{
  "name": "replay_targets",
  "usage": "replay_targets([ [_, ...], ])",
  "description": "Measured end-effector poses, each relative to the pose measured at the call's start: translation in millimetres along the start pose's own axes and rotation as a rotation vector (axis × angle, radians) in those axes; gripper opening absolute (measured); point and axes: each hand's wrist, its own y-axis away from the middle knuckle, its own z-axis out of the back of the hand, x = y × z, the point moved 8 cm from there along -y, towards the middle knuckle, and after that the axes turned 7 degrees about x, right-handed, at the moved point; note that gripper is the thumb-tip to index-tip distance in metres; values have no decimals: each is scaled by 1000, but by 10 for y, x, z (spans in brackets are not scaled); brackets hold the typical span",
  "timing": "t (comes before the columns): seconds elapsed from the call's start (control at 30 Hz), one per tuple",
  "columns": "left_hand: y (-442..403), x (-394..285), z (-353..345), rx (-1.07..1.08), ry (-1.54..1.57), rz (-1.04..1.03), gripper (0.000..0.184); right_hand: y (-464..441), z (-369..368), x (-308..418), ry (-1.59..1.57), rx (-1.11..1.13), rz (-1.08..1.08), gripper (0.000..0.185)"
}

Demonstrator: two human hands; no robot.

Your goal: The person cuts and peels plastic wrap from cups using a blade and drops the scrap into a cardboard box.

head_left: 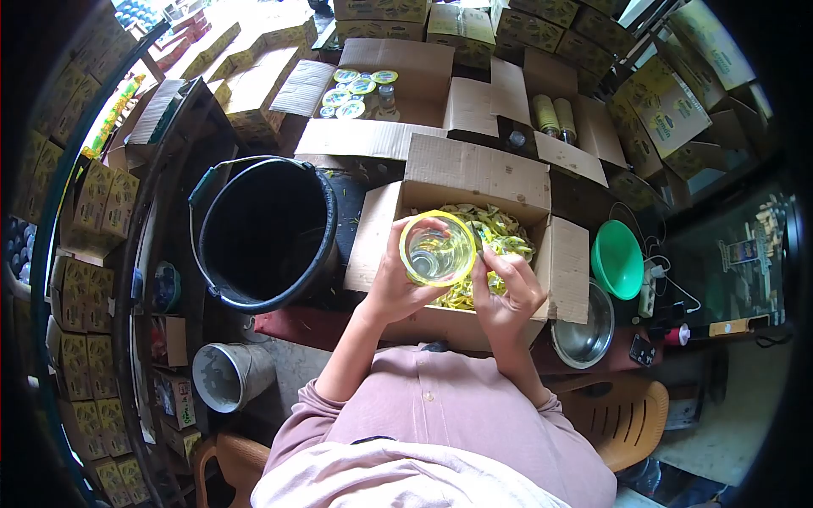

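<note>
My left hand (391, 284) is wrapped round a clear cup (436, 254) with a yellow rim, tilted so that its open mouth faces me. Nothing shows inside it. Close to the cup's right edge, my right hand (511, 292) is closed in a pinch; whatever its fingertips hold is too small to make out. Both hands are above an open cardboard box (478, 169) full of yellow-green printed strips (500, 233).
A large black bucket (267, 233) stands left of the box, a grey bucket (229, 377) lower down. At right are a green bowl (616, 258) and a metal bowl (584, 326). Behind, one carton (373, 135) holds lidded cups (360, 86), another carton (572, 157) holds stacked cylinders (555, 117).
</note>
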Motion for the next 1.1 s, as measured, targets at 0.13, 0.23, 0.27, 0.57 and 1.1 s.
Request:
replay_targets([
  [0.13, 20, -36, -26, -19, -119, -26, 69, 20, -11, 33, 36, -8, 15, 25],
  [0.23, 5, -52, -30, 31, -156, -23, 71, 13, -15, 4, 24, -4, 17, 25],
  [0.27, 4, -60, -28, 53, -165, -26, 71, 7, -15, -2, 11, -2, 14, 25],
  [0.57, 18, -150, -81, 162, -323, -37, 76, -33, -1, -47, -49, 21, -11, 27],
  [1.1, -18, 13, 0, -10, 137, 4, 70, -57, -28, 10, -53, 1, -13, 26],
])
